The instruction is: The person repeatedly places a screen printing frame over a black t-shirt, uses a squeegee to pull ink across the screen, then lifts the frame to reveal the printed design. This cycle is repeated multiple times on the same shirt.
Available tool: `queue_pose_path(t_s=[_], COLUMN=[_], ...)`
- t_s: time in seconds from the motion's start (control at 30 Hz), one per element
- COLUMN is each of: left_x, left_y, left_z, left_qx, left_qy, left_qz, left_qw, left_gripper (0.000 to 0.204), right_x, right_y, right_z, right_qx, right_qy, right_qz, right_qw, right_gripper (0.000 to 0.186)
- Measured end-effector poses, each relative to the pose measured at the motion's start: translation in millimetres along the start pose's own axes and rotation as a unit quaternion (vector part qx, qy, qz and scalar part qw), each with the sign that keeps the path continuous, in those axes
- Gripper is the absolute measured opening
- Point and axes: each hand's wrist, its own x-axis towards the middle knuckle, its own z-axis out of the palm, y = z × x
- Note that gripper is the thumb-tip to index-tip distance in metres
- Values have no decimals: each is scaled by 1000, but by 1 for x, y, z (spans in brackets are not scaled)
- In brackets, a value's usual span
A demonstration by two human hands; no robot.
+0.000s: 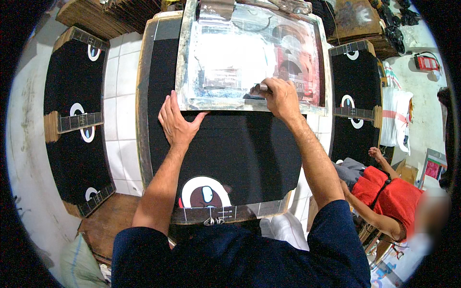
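Observation:
A screen-printing frame (206, 104) with a pale, paint-smeared mesh lies over the far part of a black fabric piece (230, 144) on a board. My left hand (176, 122) rests at the frame's near left corner, fingers stretched and thumb spread along the near edge. Over the mesh, close to its near edge, my right hand (282, 98) is closed around a squeegee (260, 90); part of the tool is hidden by the fingers. A white and brown eye print (206, 192) shows on the fabric's near end, beside a metal clip (213, 221).
Boards with black fabric (74, 163) and eye prints stand on the left, and similar boards (353, 81) on the right. White tiles (125, 113) lie between them. At the lower right is another person in a red top (389, 197). Stacked brown boards (113, 17) fill the far left.

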Motion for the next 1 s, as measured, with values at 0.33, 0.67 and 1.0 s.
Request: queue_pose_path(t_s=[0.33,0.67,1.0], left_x=[1,3,2], left_y=[1,6,2], left_z=[0,-3,0], left_qx=[19,10,18], left_qy=[-2,20,16], left_qz=[1,5,12], left_qw=[1000,1000,1000], left_gripper=[118,115,114], right_x=[157,77,139], right_y=[57,24,45], right_z=[8,8,12], right_qx=[-31,-34,10], right_qy=[117,94,127], right_qz=[-44,-29,-58], right_qw=[992,995,990], right_gripper=[24,19,18])
